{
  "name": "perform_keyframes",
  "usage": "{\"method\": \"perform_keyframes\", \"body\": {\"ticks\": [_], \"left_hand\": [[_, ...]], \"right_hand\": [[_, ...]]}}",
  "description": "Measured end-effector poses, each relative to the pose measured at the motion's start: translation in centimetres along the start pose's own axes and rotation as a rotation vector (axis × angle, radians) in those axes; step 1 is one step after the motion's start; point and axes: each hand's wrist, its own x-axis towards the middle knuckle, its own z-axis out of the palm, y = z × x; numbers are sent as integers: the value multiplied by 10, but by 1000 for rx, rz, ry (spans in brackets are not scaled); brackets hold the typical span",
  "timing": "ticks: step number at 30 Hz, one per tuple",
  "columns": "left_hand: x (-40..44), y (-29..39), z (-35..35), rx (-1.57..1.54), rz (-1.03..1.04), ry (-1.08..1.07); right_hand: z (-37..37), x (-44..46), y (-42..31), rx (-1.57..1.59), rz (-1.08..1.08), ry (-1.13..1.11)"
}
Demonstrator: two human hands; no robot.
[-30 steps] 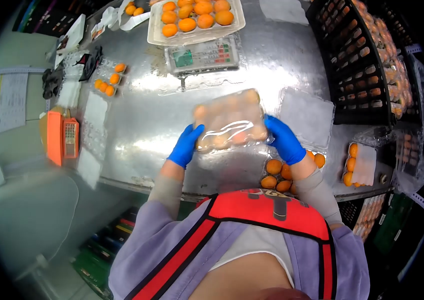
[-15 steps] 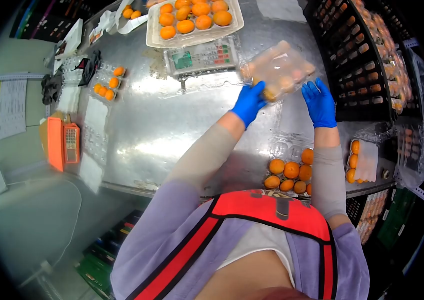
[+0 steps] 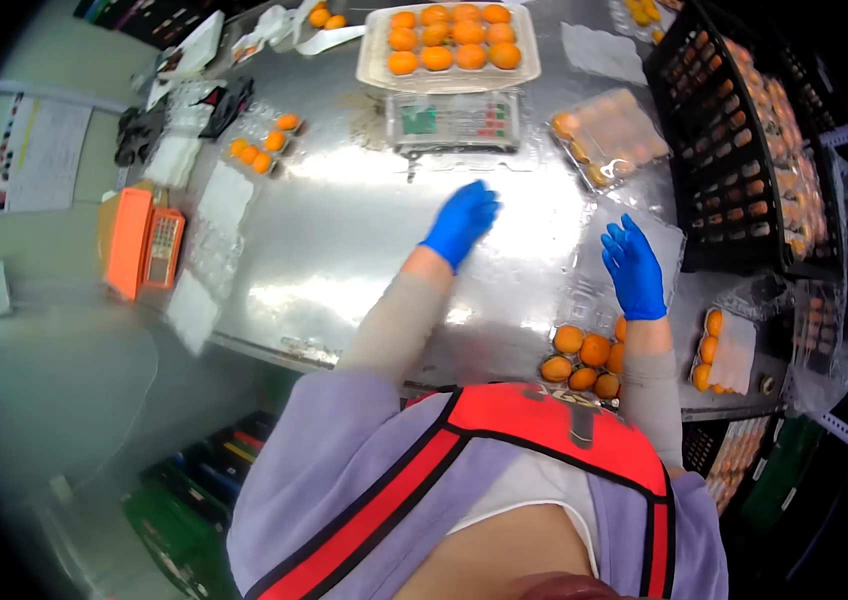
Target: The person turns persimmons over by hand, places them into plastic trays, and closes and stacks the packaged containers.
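My left hand (image 3: 461, 222), in a blue glove, hovers over the metal table with its fingers apart and nothing in them. My right hand (image 3: 634, 266), also gloved, is open above a clear empty plastic tray (image 3: 589, 285). Beyond it a closed clear pack of orange fruit (image 3: 609, 138) lies by the black crate, touched by neither hand. An open pack with several orange fruits (image 3: 594, 350) sits at the near edge, left of my right wrist. Past my left hand stands a scale (image 3: 454, 121), with a white tray of fruit (image 3: 366, 52) behind it.
A black crate (image 3: 727, 180) full of packs stands at the right. Another fruit pack (image 3: 732, 350) with a white pad lies at the near right. On the left are a small fruit pack (image 3: 262, 148), white pads (image 3: 227, 195) and an orange device (image 3: 128, 243).
The closed fruit pack was carried from the middle to the right, beside the crate, and let go. My left hand has drawn back leftward; my right hand has come a little nearer. The view has shifted.
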Motion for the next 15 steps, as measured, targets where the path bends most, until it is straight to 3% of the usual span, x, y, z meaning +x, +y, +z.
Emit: {"method": "perform_keyframes", "body": {"ticks": [2,3,4,5,6,7,9,11,12,14,15], "left_hand": [[3,25,-105,132,330,-80],[-25,43,-116,464,524,352],[-19,52,-168,612,784,654],[-45,74,-183,850,935,806],[-57,99,-222,819,860,924],[-84,119,-229,1128,985,1111],[-119,152,-249,1476,878,1435],[-150,173,-256,1608,550,1553],[-162,181,-253,1605,563,1546],[-176,191,-245,1606,-111,1384],[-177,188,-247,1614,-101,1367]], "right_hand": [[3,-7,1,-110,-14,-83],[4,-9,1,-108,-9,-100],[6,-11,2,-112,-12,-111],[6,-12,3,-111,3,-118],[6,-14,4,-110,20,-120],[7,-18,5,-112,14,-122],[11,-25,8,-111,28,-163],[11,-30,11,-110,30,-174],[12,-32,12,-108,38,-181],[14,-39,12,-123,17,-188],[13,-43,13,-140,9,-195]]}}
